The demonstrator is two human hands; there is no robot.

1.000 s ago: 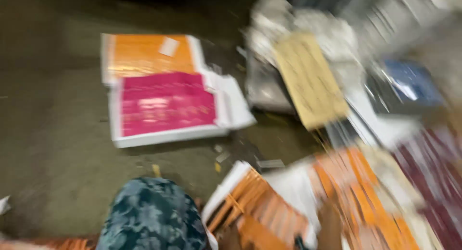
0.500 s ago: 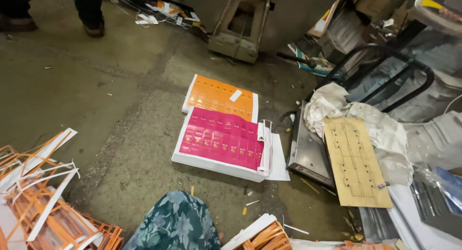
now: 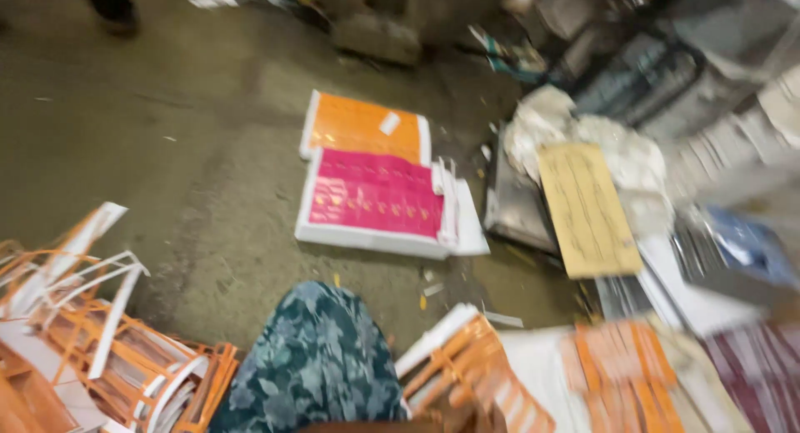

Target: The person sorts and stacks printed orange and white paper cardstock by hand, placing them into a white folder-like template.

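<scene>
A pink printed stack (image 3: 375, 202) lies on the concrete floor (image 3: 167, 175), long axis left-right, ahead of a floral-clad knee (image 3: 321, 366); orange offcuts (image 3: 100, 333) flank it. Both hands apparently out of frame, state unknowable.

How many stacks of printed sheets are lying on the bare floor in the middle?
2: an orange stack farther away and a pink stack nearer, touching it. More may be hidden in the blurred clutter at right.
</scene>
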